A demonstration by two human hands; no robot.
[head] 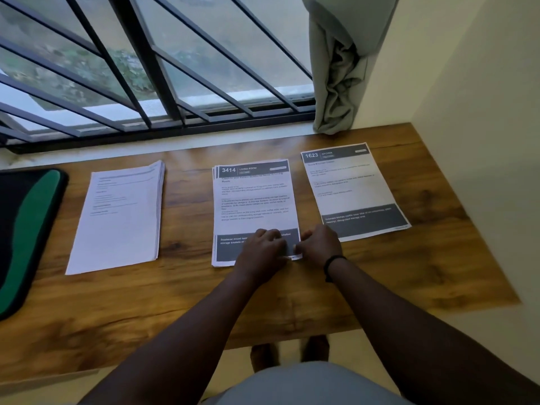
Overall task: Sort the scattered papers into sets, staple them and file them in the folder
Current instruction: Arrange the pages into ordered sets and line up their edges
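Three paper piles lie on the wooden table point(409, 273). A thick white stack point(119, 217) sits at the left. In the middle is the "3414 Living Room" stack point(254, 200), its sheets slightly fanned. The "1623 Kitchen" sheet point(350, 185) lies at the right. My left hand point(263, 247) rests with curled fingers on the bottom dark band of the middle stack. My right hand point(318, 244) pinches that stack's bottom right corner. A black and green folder point(26, 235) lies at the far left edge.
A barred window point(152, 68) runs along the far side of the table, with a bunched grey curtain point(339, 83) at its right end. A cream wall point(482, 141) borders the table on the right. My feet show below the near edge.
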